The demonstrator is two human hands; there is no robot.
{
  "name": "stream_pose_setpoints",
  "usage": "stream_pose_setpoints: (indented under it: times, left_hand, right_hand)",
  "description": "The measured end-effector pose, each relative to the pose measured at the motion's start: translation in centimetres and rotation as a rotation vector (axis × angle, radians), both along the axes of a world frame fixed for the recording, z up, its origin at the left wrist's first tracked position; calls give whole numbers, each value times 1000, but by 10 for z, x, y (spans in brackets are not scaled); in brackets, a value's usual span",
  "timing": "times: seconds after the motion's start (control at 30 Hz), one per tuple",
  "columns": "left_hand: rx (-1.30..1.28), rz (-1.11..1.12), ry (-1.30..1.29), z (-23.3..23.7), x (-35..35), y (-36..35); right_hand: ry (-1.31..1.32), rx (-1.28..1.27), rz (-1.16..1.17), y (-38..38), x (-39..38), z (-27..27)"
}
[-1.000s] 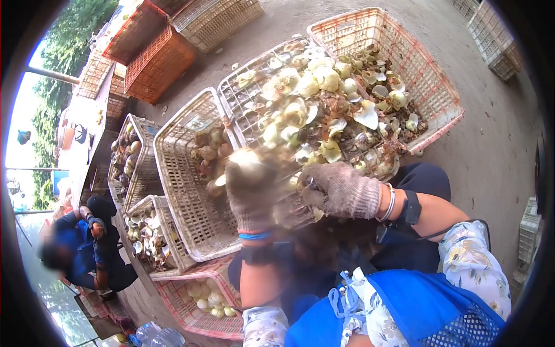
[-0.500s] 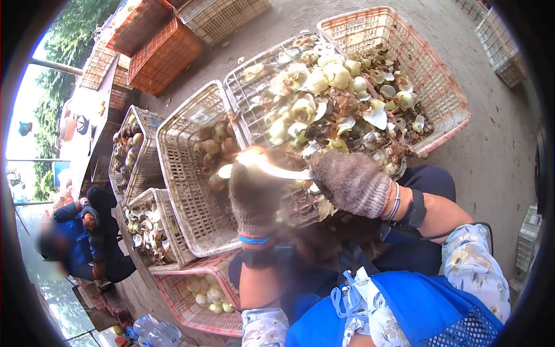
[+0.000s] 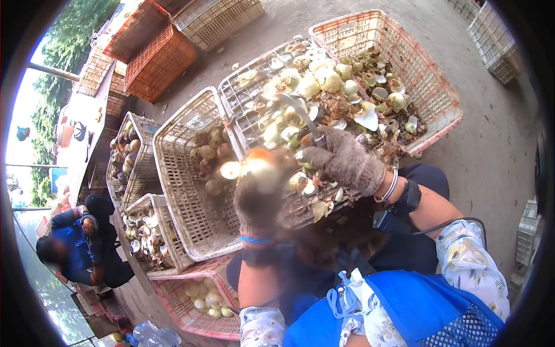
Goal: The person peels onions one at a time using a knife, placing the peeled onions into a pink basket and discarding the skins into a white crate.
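My right hand, in a brown knitted glove, grips a knife with a curved blade that points up and left over the peel pile. My left hand, gloved too and dark with blur, is closed around what looks like an onion, its surface washed out by glare. Beneath both hands lies a slatted crate surface heaped with peeled onion layers and skins. Left of my left hand, a tilted pale crate holds brown-skinned onions.
A red-edged crate of scraps stands beyond the pile. At lower left, a pink crate holds peeled onions. Crates of onions and peels line the left, near a seated person in blue. Orange crates stand behind.
My right hand has shifted slightly up, and the knife has swung from pointing left at the onion to pointing up and left, away from it. My left hand stays nearly in place.
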State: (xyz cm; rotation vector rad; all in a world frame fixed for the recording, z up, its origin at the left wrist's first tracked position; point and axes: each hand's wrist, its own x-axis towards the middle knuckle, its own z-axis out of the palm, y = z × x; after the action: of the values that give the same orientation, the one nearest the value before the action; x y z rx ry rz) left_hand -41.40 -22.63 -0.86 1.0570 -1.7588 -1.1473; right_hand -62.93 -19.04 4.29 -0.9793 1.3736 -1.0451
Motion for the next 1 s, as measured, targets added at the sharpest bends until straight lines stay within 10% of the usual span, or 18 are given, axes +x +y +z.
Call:
stream_pose_setpoints:
  times: [0.1,0.23,0.33,0.8,0.93,1.0]
  left_hand:
    - [47,-32,-134,-8,1,3]
    - [873,22,907,3,-10,8]
    - [406,-116,139,17,-12,11]
    - [1062,-67,1190,5,-18,11]
    - [891,26,1182,27,-26,6]
    - [841,43,1213,32,-28,3]
  right_hand:
    - [-161,-153,41,7,12,12]
    - [27,-527,117,-1,5,4]
    - [200,-560,142,-3,1,-6]
    - [20,-265,-327,-32,-6,-16]
    - [927,-671,-285,-34,-20,-7]
    - [813,-629,-76,-11,-12,6]
